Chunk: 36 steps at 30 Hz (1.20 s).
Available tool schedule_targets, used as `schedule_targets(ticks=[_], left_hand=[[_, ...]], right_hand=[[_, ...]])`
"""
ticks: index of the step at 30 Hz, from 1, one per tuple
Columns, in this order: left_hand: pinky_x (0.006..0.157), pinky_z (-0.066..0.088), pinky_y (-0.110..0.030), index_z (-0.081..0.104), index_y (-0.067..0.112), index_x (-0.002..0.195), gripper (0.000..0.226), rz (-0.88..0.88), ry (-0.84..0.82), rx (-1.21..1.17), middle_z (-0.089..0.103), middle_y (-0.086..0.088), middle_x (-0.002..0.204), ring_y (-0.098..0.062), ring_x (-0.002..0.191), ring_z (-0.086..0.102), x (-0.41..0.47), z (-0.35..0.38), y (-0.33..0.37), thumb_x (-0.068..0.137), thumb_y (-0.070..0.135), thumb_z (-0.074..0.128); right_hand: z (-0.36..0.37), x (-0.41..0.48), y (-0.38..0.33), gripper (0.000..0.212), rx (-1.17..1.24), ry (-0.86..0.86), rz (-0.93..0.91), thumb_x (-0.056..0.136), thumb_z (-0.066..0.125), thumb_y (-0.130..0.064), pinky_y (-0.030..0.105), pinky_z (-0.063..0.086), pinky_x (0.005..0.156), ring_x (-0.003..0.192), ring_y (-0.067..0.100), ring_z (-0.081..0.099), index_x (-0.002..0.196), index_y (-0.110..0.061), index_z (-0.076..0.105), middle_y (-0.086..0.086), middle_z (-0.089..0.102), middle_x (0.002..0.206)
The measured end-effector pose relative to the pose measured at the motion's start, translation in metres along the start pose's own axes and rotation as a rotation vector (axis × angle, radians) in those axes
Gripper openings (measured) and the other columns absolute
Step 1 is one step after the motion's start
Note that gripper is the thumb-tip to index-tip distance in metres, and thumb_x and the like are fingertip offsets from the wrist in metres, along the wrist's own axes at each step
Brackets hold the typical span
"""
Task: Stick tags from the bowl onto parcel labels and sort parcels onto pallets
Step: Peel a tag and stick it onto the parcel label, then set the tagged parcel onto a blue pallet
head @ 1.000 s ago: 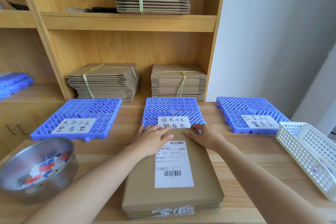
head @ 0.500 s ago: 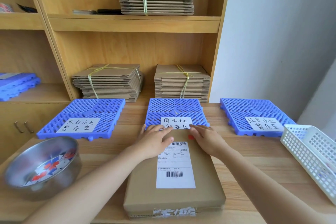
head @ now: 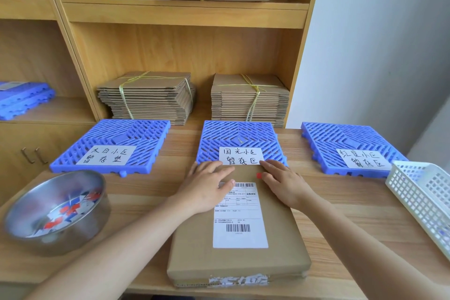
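Bowl: at our far left the round stainless-steel bowl (head: pixel 54 212) sits on the pale wooden table (head: pixel 155 192). It holds loose red, blue and white tags and is well apart from both hands.
Left pallet: the blue slatted plastic pallet on the left (head: pixel 109 139) bears a handwritten paper sign.
Left hand: our left hand (head: pixel 207 187) lies flat on the parcel's far left part. Its fingers are straight and grasp nothing, and the thumb tip rests on the label's upper left corner.
Parcel: the flat brown cardboard parcel (head: pixel 238 260) lies before us, its long axis running from our body straight toward the middle pallet. Its far short edge meets that pallet's front edge.
Label: the white printed shipping label (head: pixel 239 221) faces up, lengthwise along the parcel.
Middle pallet: the blue slatted plastic pallet in the middle (head: pixel 238 134) lies directly ahead of both sets of fingertips. We judge that a push along the long axis would carry the parcel onto it, both hands being equally near.
Tag: a small red tag (head: pixel 258 175) sits on the cardboard just beyond the label's upper right corner, beside our right thumb. We cannot tell how firmly it is stuck.
Right hand: our right hand (head: pixel 282 185) lies flat on the parcel's far right part, fingers extended and released, tips at the pallet's front edge.
Right pallet: the blue slatted plastic pallet on the right (head: pixel 350 139) also bears a sign.
Basket: the white plastic mesh basket (head: pixel 423 197) stands at the table's right edge.
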<state>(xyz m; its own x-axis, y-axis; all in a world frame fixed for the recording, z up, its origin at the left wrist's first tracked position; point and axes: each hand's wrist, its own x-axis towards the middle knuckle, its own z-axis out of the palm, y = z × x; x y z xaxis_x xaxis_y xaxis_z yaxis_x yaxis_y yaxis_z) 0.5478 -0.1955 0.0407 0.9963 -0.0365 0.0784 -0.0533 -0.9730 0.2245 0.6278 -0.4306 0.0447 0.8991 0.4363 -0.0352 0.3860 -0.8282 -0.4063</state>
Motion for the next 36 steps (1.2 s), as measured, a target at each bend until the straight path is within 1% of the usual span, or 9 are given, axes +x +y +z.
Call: schedule_targets(ticks=[4,9,13,16,20,26,31,33,36], left_hand=[[0.124,0.004,-0.045,0.031,0.046,0.152,0.053,0.005,0.016,0.008,0.028,0.009,0.16,-0.012,0.149,0.017,0.001,0.002,-0.001,0.101,0.061,0.031],[0.123,0.002,-0.043,0.032,0.047,0.151,0.054,0.014,0.033,0.001,0.029,0.01,0.159,-0.012,0.149,0.018,0.0,0.004,-0.004,0.1,0.062,0.031],[0.124,0.002,-0.043,0.031,0.047,0.151,0.054,0.012,0.033,-0.002,0.029,0.01,0.159,-0.011,0.149,0.018,0.0,0.005,-0.005,0.1,0.063,0.031],[0.124,0.003,-0.046,0.03,0.047,0.152,0.055,0.006,0.015,-0.003,0.029,0.01,0.159,-0.012,0.149,0.018,-0.001,0.003,-0.004,0.099,0.063,0.03],[0.124,0.006,-0.044,0.033,0.045,0.151,0.055,-0.001,0.012,-0.028,0.03,0.006,0.16,-0.015,0.149,0.018,-0.004,-0.001,-0.002,0.1,0.062,0.032],[0.123,0.009,-0.036,0.039,0.038,0.151,0.054,-0.014,0.052,-0.018,0.02,0.003,0.164,-0.018,0.151,0.008,-0.047,-0.009,0.001,0.101,0.057,0.037],[0.125,0.005,-0.039,0.03,0.042,0.154,0.061,-0.048,-0.045,-0.082,0.005,0.005,0.167,-0.016,0.153,-0.006,-0.108,-0.011,0.006,0.098,0.065,0.036],[0.125,0.004,-0.042,0.024,0.046,0.154,0.068,-0.081,-0.087,-0.112,-0.004,0.009,0.167,-0.017,0.153,-0.014,-0.126,-0.012,0.012,0.093,0.072,0.036],[0.125,0.011,-0.047,0.013,0.053,0.153,0.092,-0.135,-0.167,-0.184,-0.019,0.019,0.164,-0.018,0.154,-0.015,-0.152,-0.013,0.021,0.075,0.09,0.043]], right_hand=[[0.004,0.012,0.0,0.057,0.03,0.046,0.0,0.096,0.046,-0.061,0.043,0.031,0.115,0.139,0.017,0.039,0.147,-0.035,0.045,-0.01,0.045,0.148],[0.001,0.022,0.006,0.036,0.182,0.096,0.022,0.094,0.057,-0.052,0.036,0.043,0.103,0.114,0.011,0.054,0.126,-0.036,0.063,-0.019,0.057,0.109],[0.005,0.025,0.007,0.029,0.25,0.115,0.044,0.097,0.057,-0.041,0.03,0.044,0.097,0.11,0.011,0.056,0.123,-0.033,0.067,-0.014,0.067,0.112],[0.005,0.026,0.015,0.029,0.249,0.168,0.117,0.101,0.048,-0.033,0.033,0.046,0.093,0.11,0.02,0.061,0.123,-0.034,0.068,-0.004,0.07,0.115],[0.001,0.012,0.023,0.031,0.305,0.225,0.132,0.102,0.051,-0.029,0.035,0.049,0.093,0.11,0.024,0.065,0.129,-0.025,0.066,0.004,0.071,0.121],[-0.008,-0.061,0.011,0.038,0.332,0.097,0.007,0.102,0.051,-0.042,0.021,0.039,0.085,0.103,0.005,0.059,0.139,-0.037,0.054,-0.011,0.063,0.119],[-0.001,-0.11,0.013,0.054,0.254,-0.007,-0.104,0.094,0.051,-0.059,0.019,0.037,0.094,0.105,-0.005,0.056,0.146,-0.046,0.04,-0.031,0.05,0.118],[0.003,-0.122,0.016,0.069,0.254,-0.048,-0.127,0.083,0.051,-0.076,0.019,0.036,0.097,0.101,-0.007,0.051,0.147,-0.053,0.035,-0.028,0.046,0.134],[0.004,-0.142,0.017,0.091,0.236,-0.17,-0.144,0.069,0.058,-0.088,0.029,0.03,0.115,0.132,-0.001,0.032,0.148,-0.061,0.022,-0.023,0.018,0.15]])
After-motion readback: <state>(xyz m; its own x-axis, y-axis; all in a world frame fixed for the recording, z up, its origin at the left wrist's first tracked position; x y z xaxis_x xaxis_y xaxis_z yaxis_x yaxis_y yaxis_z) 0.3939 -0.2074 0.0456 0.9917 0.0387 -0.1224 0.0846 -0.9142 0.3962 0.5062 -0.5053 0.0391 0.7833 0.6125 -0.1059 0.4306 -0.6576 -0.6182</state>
